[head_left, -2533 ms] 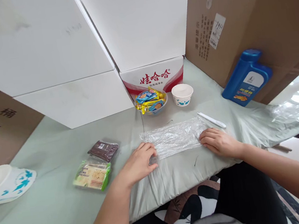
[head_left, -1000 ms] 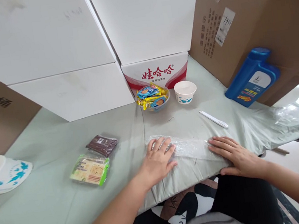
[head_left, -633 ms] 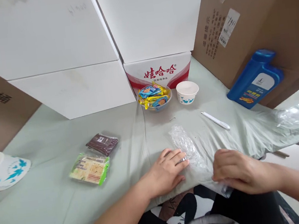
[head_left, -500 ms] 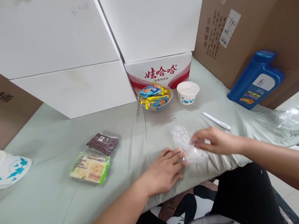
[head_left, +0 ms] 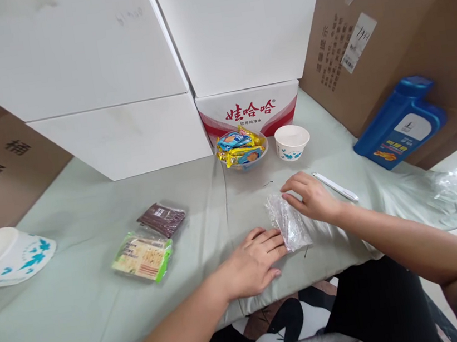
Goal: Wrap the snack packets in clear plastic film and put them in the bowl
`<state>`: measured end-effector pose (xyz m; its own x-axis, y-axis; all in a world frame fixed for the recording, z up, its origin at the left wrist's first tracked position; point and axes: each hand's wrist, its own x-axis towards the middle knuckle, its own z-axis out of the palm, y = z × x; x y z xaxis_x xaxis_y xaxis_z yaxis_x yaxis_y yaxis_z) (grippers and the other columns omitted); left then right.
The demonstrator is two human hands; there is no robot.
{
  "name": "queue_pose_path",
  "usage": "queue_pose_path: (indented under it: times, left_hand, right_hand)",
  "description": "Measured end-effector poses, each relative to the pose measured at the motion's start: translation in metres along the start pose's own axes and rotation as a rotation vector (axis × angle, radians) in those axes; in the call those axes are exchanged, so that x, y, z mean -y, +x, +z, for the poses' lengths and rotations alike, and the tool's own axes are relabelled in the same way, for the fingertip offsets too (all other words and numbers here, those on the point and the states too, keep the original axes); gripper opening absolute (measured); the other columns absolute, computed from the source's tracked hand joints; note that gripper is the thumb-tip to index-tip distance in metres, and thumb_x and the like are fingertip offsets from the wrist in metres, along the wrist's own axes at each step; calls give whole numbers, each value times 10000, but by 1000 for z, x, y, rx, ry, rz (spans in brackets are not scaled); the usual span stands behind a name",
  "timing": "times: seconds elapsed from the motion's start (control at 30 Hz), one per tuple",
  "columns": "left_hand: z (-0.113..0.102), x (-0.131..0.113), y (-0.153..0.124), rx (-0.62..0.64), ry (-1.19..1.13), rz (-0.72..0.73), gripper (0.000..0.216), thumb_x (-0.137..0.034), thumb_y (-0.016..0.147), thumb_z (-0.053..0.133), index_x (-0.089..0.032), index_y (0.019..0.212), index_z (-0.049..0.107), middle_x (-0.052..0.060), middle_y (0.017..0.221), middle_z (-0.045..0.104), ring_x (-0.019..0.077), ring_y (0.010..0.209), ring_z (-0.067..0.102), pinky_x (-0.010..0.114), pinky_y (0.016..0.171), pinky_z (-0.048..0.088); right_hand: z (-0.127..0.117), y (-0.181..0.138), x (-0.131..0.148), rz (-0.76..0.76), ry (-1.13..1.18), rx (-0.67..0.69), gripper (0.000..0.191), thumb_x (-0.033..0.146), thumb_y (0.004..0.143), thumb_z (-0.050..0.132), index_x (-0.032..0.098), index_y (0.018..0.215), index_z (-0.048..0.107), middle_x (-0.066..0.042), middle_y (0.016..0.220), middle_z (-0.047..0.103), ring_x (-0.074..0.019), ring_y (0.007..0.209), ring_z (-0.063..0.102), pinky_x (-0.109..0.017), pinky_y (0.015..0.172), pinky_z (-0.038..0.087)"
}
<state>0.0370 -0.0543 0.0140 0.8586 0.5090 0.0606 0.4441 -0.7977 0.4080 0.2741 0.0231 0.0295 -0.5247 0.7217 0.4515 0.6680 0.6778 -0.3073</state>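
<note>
Just beyond film [head_left: 288, 222], snacks [head_left: 237, 146] in bowl [head_left: 253, 163]

1. At lower centre, the left hand [head_left: 254, 260] lies flat on the pale green cloth [head_left: 83, 313], fingertips touching the folded clear plastic film [head_left: 288, 222].
2. The right hand [head_left: 312, 198] presses the film's upper right edge.
3. A white pen [head_left: 335, 186] lies just beside that hand.
4. A snack bowl [head_left: 241, 149] and paper cup [head_left: 292, 142] stand at centre.

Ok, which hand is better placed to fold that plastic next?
Likely the right hand: its fingers rest on the plastic at its far end. The left hand lies flat beside the near end, fingertips at its edge.
</note>
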Motion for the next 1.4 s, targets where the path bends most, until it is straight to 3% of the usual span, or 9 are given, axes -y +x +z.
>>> queue_pose_path:
  times: [0.2, 0.33, 0.5, 0.63, 0.83, 0.97, 1.1, 1.23, 1.4]
  left_hand:
    - [-2, 1, 0, -52, 8, 48, 417, -291, 868, 593, -234, 1279, 546, 60, 1295, 621, 252, 1286, 487, 458, 1098, 325]
    - [-7, 3, 2, -268, 21, 34, 273, -240, 890, 526, -183, 1145, 606, 80, 1126, 676, 210, 1066, 617, 371, 950, 468]
    - [-5, 6, 4, -203, 129, -41, 468, -348, 842, 634, -220, 1281, 532, 139, 1441, 453, 317, 1344, 406, 523, 1073, 358]
    - [-3, 11, 5, -66, 117, -97, 586, -425, 820, 669, -230, 1339, 479, 131, 1479, 421, 310, 1388, 351, 549, 1122, 277]
    - [-7, 11, 4, -24, 68, -125, 575, -464, 799, 686, -222, 1293, 518, 113, 1438, 481, 312, 1386, 353, 541, 1133, 255]
    - [-9, 9, 4, -56, 69, -124, 533, -427, 788, 700, -215, 1253, 550, 119, 1478, 428, 316, 1405, 317, 526, 1129, 270]
    - [-9, 9, 3, -34, 75, -115, 527, -414, 784, 703, -209, 1245, 549, 114, 1490, 421, 313, 1408, 316, 531, 1131, 260]
    - [-10, 10, 2, -21, 52, -102, 533, -411, 787, 700, -210, 1252, 536, 104, 1473, 451, 314, 1409, 317, 538, 1137, 240]
    - [-12, 10, 3, -41, 26, -120, 512, -372, 769, 716, -184, 1209, 535, 118, 1425, 503, 306, 1397, 340, 525, 1133, 249]
  right_hand:
    - [33, -28, 17, -176, -66, 301, 474, 342, 964, 428, 132, 1386, 476, -142, 1465, 452, -284, 1384, 350, -488, 1123, 297]
    - [40, -29, 15, -162, -114, 405, 665, 460, 937, 457, 102, 1484, 333, -155, 1548, 301, -311, 1449, 196, -522, 1162, 187]
    - [39, -26, 14, -151, -99, 468, 750, 458, 879, 538, 89, 1492, 312, -165, 1563, 251, -337, 1458, 138, -559, 1163, 137]
    - [34, -24, 8, -94, 55, 418, 705, 419, 865, 572, 104, 1461, 365, -184, 1528, 334, -320, 1443, 213, -549, 1154, 201]
    - [-4, -36, 16, -51, 310, 145, 352, 365, 941, 496, 188, 1237, 563, -148, 1283, 581, -264, 1290, 445, -490, 1052, 392]
    - [-14, -62, 30, -183, 186, 245, 437, 474, 863, 610, 170, 1177, 601, -153, 1159, 624, -291, 1121, 536, -489, 948, 454]
    - [-10, -79, 36, -284, 9, 277, 266, 240, 965, 442, 175, 1152, 619, -126, 1102, 670, -248, 1026, 594, -427, 873, 481]
    - [-17, -63, 34, -331, -9, 244, 275, 172, 970, 385, 172, 1088, 633, -100, 959, 701, -213, 889, 632, -387, 811, 479]
    - [-12, -13, 10, -131, -31, 222, 257, 208, 971, 401, 162, 1045, 643, -95, 894, 710, -214, 840, 646, -356, 759, 469]
